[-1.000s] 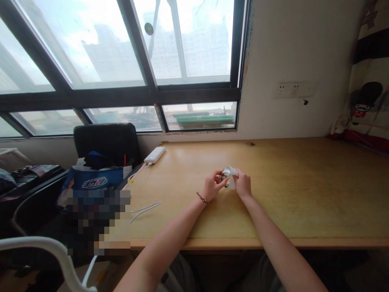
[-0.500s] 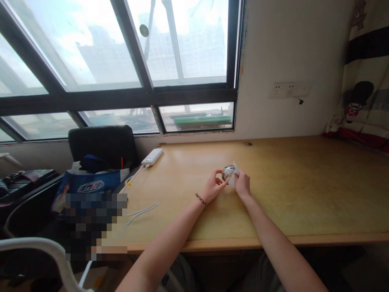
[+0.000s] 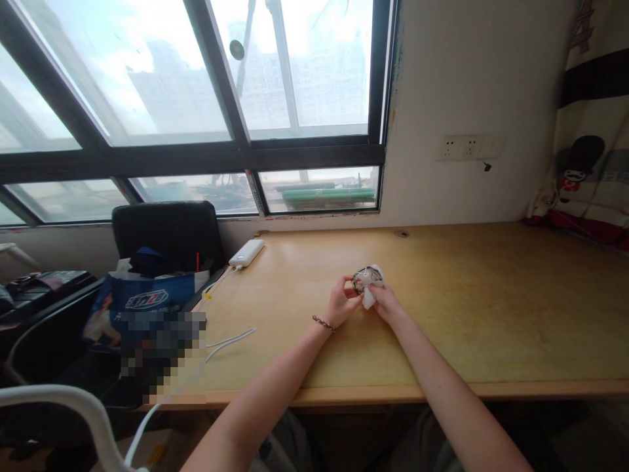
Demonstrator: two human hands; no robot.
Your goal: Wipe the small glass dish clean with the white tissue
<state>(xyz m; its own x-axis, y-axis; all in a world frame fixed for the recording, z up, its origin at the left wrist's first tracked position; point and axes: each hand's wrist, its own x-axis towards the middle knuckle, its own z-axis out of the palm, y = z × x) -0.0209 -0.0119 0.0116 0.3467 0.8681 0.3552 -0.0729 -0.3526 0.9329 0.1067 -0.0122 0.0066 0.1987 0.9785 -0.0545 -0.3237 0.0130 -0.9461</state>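
Observation:
My left hand [image 3: 343, 301], a braided bracelet on its wrist, has its fingers and thumb round the left side of a small, round, shiny silvery object [image 3: 360, 278] with a dark rim. Its exact kind cannot be made out. Against it my right hand [image 3: 386, 303] presses a crumpled white tissue [image 3: 369, 300], pinched in its fingers. Part of the tissue hangs down between the two hands, and some shows behind the object's upper right. Both hands are close together, just above the wooden table [image 3: 472, 308], and hide much of the object.
A white power bank [image 3: 247, 252] with a cable lies at the table's far left. Another white cable [image 3: 230, 341] runs over the left edge. Beside the table, a black chair [image 3: 167, 226] holds a blue bag [image 3: 147, 288]. A white curved tube [image 3: 63, 396] is at lower left.
My right hand has moved left and slightly down with the tissue, which now covers more of the object's front. My left hand still grips the object, shifted slightly left.

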